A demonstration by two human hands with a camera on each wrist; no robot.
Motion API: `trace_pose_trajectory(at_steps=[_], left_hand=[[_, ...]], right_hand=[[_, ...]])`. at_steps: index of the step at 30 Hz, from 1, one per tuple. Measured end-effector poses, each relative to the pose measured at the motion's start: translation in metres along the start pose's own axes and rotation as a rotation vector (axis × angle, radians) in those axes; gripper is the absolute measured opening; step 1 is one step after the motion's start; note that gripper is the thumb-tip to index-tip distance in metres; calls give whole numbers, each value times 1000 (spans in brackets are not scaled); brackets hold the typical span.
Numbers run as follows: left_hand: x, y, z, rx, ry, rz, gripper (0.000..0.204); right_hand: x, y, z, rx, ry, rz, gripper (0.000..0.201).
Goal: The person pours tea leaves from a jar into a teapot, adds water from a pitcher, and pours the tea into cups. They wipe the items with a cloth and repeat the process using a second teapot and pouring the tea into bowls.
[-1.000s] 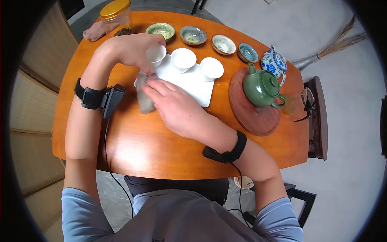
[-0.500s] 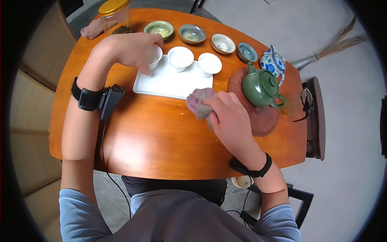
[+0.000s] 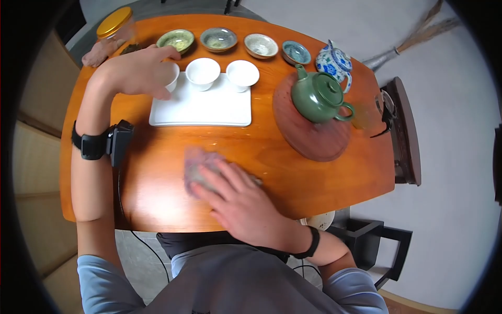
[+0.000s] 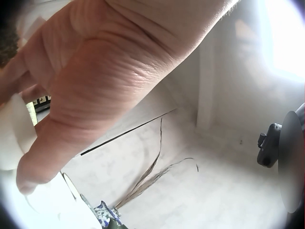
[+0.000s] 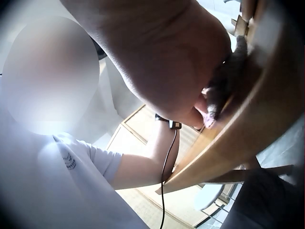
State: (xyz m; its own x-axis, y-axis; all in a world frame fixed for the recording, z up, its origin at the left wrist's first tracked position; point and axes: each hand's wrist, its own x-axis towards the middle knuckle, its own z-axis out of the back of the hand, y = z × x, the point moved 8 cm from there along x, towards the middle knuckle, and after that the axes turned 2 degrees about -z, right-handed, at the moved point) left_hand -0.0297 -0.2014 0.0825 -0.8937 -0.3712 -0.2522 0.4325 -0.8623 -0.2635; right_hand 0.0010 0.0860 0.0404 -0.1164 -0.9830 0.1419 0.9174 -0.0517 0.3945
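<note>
My left hand (image 3: 133, 73) grips a white cup (image 3: 171, 77) at the left end of the white tray (image 3: 198, 112), thumb and fingers round its sides. In the left wrist view the thumb lies against the cup (image 4: 16, 133). Two more white cups, the middle one (image 3: 203, 74) and the right one (image 3: 242, 74), stand along the tray's far side. With fingers stretched out, my right hand (image 3: 246, 209) presses a crumpled pinkish-grey cloth (image 3: 196, 157) on the table in front of the tray. The palm hides part of the cloth.
A green teapot (image 3: 316, 99) sits on a round reddish board (image 3: 314, 144) at the right, a blue-and-white teapot (image 3: 334, 60) behind it. Several glazed bowls, one green (image 3: 175, 41), line the back. A gold-lidded jar (image 3: 115, 23) stands far left on the wooden table (image 3: 151, 193).
My right hand has swept the cloth from the tray's left front corner to its right side, then back left and nearer to me. My left hand stays at the left cup.
</note>
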Motion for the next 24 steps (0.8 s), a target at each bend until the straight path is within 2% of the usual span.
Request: trace_pose_trajectory(at_steps=[1, 2, 4, 6, 8, 10, 13, 14, 15, 16, 17, 18, 20, 22, 24], left_hand=[[-3, 0, 2, 9, -17, -5, 87], [-7, -2, 3, 16, -16, -24, 87], [-14, -3, 12, -30, -137, -85, 81], [-15, -4, 13, -39, -176, -137, 82], [-27, -12, 24, -28, -248, -116, 81], [-40, -28, 30, 50, -250, -120, 77], [-57, -51, 34, -17, -343, -230, 73], [-64, -62, 36, -42, -402, -360, 70], [-73, -75, 39, -67, -461, -492, 68], [-80, -84, 41, -60, -466, -506, 68], [-84, -97, 41, -101, -381, -514, 69], [-89, -111, 38, -141, -294, -521, 70], [-101, -138, 40, -185, -316, -543, 63], [-99, -148, 26, -236, -114, -449, 55], [-92, -153, 12, -204, -159, -494, 48]], right_hand=[[-2, 9, -3, 62, -17, 90, 52], [-7, 4, -4, 56, -28, 75, 52], [-19, -5, -7, -13, 1, 69, 54], [-41, -26, 12, 52, -44, -24, 51], [-78, -67, 29, 134, -121, -157, 48], [-121, -104, 59, 104, -244, -270, 49], [-182, -173, 100, 10, -379, -539, 44], [-209, -205, 109, -42, -438, -635, 43], [-228, -231, 121, -141, -520, -642, 39], [-243, -250, 135, -241, -604, -646, 35], [-252, -263, 150, -245, -620, -649, 35], [-261, -275, 160, -308, -574, -701, 32], [-258, -284, 173, -370, -537, -753, 28], [-246, -279, 188, -344, -607, -785, 25], [-236, -280, 191, -377, -630, -755, 24]])
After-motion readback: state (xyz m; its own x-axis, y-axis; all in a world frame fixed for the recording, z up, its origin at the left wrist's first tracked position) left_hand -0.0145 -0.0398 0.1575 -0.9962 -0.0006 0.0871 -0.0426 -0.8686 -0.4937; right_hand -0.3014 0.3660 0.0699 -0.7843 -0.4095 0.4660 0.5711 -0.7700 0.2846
